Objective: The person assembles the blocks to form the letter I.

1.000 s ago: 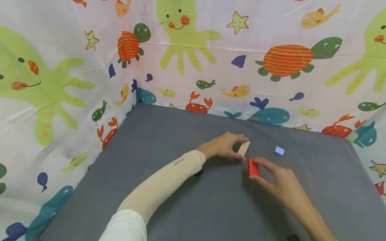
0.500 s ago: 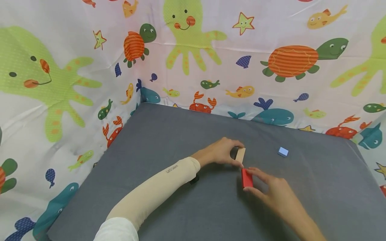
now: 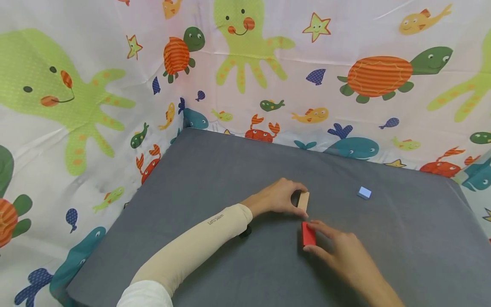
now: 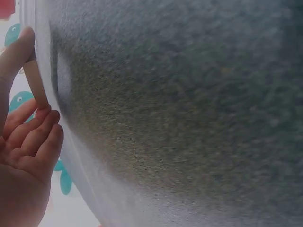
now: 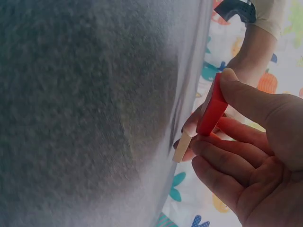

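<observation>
Between thumb and fingers, my left hand (image 3: 277,197) pinches a flat wooden block (image 3: 303,201) by its ends, near the middle of the grey table. The same block (image 4: 36,83) shows at the left edge of the left wrist view. My right hand (image 3: 341,249) pinches a red rectangular block (image 3: 308,234), held nearer to me and just below the left thumb. In the right wrist view the red block (image 5: 214,106) stands between thumb and fingertips, with the wooden one (image 5: 182,147) beyond it. Apart from both hands lies a small light-blue block (image 3: 364,193).
The grey table (image 3: 215,170) meets a white curtain (image 3: 284,98) printed with sea animals along its back and left sides. A beige sleeve (image 3: 199,238) covers the left forearm, with a dark strap piece (image 3: 245,232) under the wrist.
The view has shifted, so everything fixed sits further right. Both hands have moved left and toward me with their blocks. The light-blue block has stayed on the table.
</observation>
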The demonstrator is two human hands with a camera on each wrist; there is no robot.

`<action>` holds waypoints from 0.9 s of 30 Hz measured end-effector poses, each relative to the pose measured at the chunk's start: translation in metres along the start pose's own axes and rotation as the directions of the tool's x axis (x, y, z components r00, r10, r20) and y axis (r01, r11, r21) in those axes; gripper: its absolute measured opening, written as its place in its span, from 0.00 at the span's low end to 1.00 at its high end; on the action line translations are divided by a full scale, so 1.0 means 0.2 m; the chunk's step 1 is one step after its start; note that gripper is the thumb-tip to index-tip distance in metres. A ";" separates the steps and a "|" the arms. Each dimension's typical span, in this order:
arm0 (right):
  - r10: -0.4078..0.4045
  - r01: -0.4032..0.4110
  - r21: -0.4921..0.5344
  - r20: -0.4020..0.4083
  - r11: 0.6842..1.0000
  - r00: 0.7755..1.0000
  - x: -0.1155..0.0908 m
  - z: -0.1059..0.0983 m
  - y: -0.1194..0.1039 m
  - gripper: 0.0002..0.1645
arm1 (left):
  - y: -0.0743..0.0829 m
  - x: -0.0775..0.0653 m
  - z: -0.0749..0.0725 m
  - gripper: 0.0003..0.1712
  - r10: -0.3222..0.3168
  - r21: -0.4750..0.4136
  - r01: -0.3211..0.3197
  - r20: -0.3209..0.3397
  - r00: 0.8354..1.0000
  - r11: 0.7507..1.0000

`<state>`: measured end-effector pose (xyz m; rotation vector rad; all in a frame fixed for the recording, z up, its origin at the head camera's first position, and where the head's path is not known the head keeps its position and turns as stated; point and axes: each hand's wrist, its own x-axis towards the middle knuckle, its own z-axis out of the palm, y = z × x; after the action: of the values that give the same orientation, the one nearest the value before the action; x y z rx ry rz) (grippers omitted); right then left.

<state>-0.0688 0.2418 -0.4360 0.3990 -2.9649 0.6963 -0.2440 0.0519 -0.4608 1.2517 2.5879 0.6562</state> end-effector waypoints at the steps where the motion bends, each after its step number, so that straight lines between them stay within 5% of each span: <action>1: 0.007 -0.007 0.000 0.005 1.000 1.000 0.00 0.00 0.00 0.37 | 0.00 0.00 0.00 0.45 0.000 0.000 0.000 0.000 1.000 1.000; 13: 0.087 -0.087 -0.002 0.127 0.996 0.988 0.02 0.06 -0.03 0.36 | 0.03 -0.05 0.05 0.47 -0.036 -0.005 0.035 -0.009 0.999 0.999; 27: 0.098 -0.094 -0.047 0.103 0.994 0.990 0.02 0.11 -0.05 0.35 | 0.06 -0.08 0.07 0.48 -0.075 0.087 0.075 -0.004 0.997 0.993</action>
<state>-0.0706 0.2218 -0.4514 0.3003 -3.1104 0.6402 -0.2200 0.0499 -0.4680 1.1719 2.6756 0.5353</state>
